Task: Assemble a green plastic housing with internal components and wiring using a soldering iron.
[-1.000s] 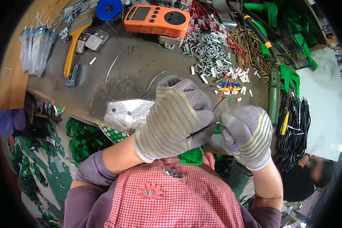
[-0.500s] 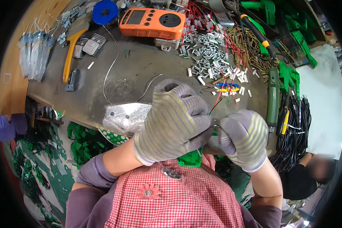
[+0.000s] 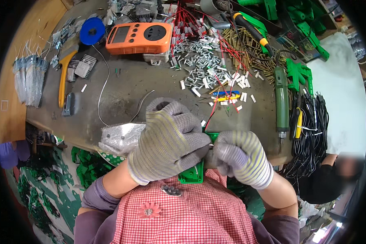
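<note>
My left hand (image 3: 173, 142), in a grey and yellow striped glove, is closed above a green plastic housing (image 3: 191, 175) at the table's near edge. Its fingers hide the housing's middle, and what they pinch cannot be made out. Close beside it on the right, my right hand (image 3: 242, 157), gloved alike, has its fingers curled in. A tiny pale tip (image 3: 211, 144) shows between the fingertips of both hands. From the housing's far end a thin dark and red wire (image 3: 209, 120) runs up toward the pile on the table.
A clear plastic-wrapped bundle (image 3: 120, 137) lies left of my hands. Farther back are an orange meter (image 3: 138, 38), loose screws (image 3: 201, 61), white sleeves (image 3: 243, 81) and yellow-blue snips (image 3: 227, 96). On the right stand a green electric screwdriver (image 3: 281, 101) and black cables (image 3: 311, 138).
The view has shifted, so the table's things sit farther left. My right hand has moved slightly down and away, uncovering the housing's far end and the pale tip between the hands.
</note>
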A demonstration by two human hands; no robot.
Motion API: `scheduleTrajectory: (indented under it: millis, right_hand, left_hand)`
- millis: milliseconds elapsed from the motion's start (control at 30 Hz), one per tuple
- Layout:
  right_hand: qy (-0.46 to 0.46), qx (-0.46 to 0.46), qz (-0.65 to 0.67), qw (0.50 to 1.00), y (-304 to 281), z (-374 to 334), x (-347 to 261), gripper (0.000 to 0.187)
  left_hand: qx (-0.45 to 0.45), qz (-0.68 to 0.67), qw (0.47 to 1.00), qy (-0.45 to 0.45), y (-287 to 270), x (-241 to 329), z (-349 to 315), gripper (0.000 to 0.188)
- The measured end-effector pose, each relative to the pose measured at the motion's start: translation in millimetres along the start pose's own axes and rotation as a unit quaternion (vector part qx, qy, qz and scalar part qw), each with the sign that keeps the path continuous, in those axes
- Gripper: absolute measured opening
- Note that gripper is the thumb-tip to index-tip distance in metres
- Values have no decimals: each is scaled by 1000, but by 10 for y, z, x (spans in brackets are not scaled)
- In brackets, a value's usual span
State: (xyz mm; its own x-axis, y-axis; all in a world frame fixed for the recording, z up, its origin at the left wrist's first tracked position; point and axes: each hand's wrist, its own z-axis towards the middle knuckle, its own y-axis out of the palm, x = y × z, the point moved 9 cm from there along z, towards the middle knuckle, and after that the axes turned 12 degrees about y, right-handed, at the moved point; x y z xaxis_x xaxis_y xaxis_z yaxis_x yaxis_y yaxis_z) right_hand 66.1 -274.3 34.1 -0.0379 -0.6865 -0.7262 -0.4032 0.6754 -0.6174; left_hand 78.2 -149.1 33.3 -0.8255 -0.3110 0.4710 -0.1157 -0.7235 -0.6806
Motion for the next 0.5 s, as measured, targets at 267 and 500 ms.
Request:
scheduleTrajectory:
  millis: [267, 500]
  right_hand:
    - [-245, 222, -247, 911, -7, -228, -208, 13]
    - [-40, 392, -229, 890, -949, 159, 712, 7]
  left_hand:
    - [-80, 30, 996, 13, 67, 36, 81, 17]
    - [-54, 9, 998, -23, 32, -77, 22, 17]
